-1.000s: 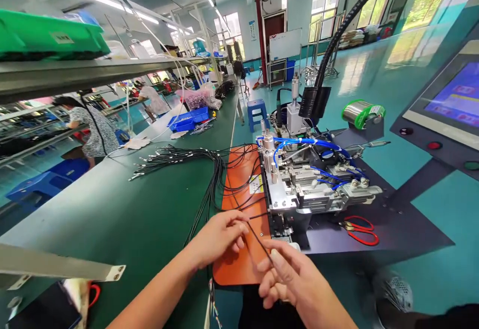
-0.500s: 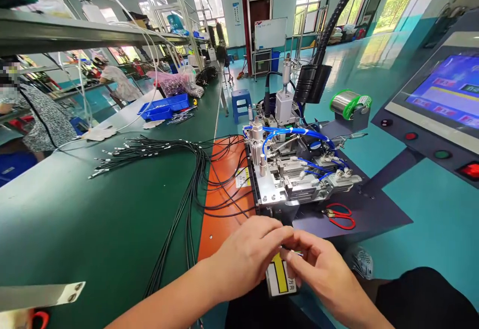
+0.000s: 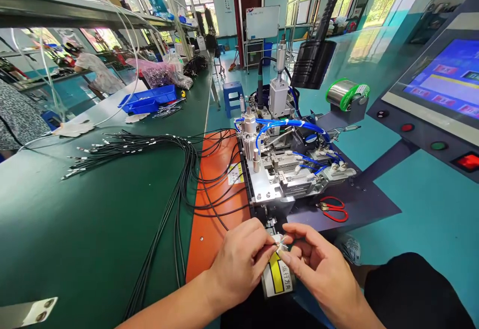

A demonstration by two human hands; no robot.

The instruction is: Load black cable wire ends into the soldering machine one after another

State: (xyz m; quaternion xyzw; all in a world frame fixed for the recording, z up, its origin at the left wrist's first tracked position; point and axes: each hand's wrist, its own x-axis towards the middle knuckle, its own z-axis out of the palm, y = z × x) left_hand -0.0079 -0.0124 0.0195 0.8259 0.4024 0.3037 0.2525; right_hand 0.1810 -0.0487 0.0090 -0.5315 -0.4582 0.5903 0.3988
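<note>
My left hand (image 3: pixel 245 256) is closed in a pinch on the end of a black cable (image 3: pixel 218 217), over a machine part with a yellow-and-white label (image 3: pixel 277 275). Thin, light-coloured wire ends (image 3: pixel 281 243) fan out past its fingertips. Close beside them is my right hand (image 3: pixel 320 264), its index finger and thumb apart around the wire ends. Whether its fingertips touch the wires is hard to see. Just beyond both hands stands a bench machine (image 3: pixel 295 169) with metal cylinders and blue air tubes.
A bundle of black cables (image 3: pixel 183 157) crosses the green table (image 3: pixel 123 224) and orange plate (image 3: pixel 213 194). Red-handled cutters (image 3: pixel 333 209) lie right of the machine, below a solder spool (image 3: pixel 346 94). A control panel (image 3: pixel 430 114) juts in at right. Blue trays (image 3: pixel 149 100) stand farther back.
My right hand's fingers have spread and moved slightly away from my left hand, exposing the wire ends. My left hand keeps its pinch. The view has shifted a little.
</note>
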